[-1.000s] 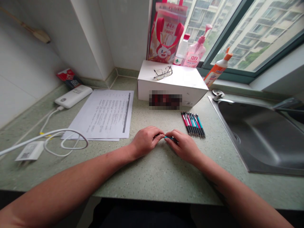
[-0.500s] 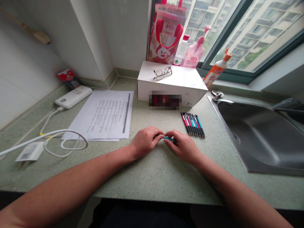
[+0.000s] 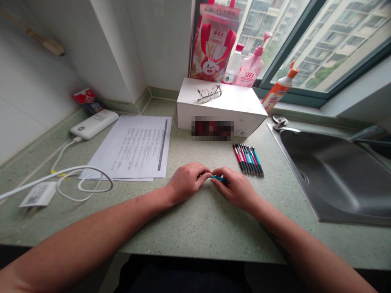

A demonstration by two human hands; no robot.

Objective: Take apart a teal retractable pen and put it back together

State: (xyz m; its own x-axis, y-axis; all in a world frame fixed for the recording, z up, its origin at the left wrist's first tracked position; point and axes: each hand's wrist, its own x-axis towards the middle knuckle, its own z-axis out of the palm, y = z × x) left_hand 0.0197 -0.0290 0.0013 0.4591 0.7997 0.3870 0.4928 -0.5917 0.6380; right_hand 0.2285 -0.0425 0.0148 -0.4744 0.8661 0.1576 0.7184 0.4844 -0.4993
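Between my two hands, just above the green speckled counter (image 3: 195, 228), is a slim teal pen (image 3: 218, 178). My left hand (image 3: 190, 181) is closed, thumb and fingers pinching the pen's left end. On its other end, my right hand (image 3: 234, 186) is closed as well, with thumb and fingertips around the barrel. Both ends of the pen are hidden in the fingers. A row of several pens (image 3: 248, 160), red, white, teal and black, lies side by side beyond my right hand.
Behind the hands stands a white box (image 3: 214, 114) with glasses (image 3: 209, 94) on top. Printed sheets (image 3: 131, 148) lie at left, near a power bank (image 3: 94, 124), white cable (image 3: 96, 170) and charger (image 3: 38, 194). A steel sink (image 3: 339, 175) is at right; bottles (image 3: 250, 69) stand by the window.
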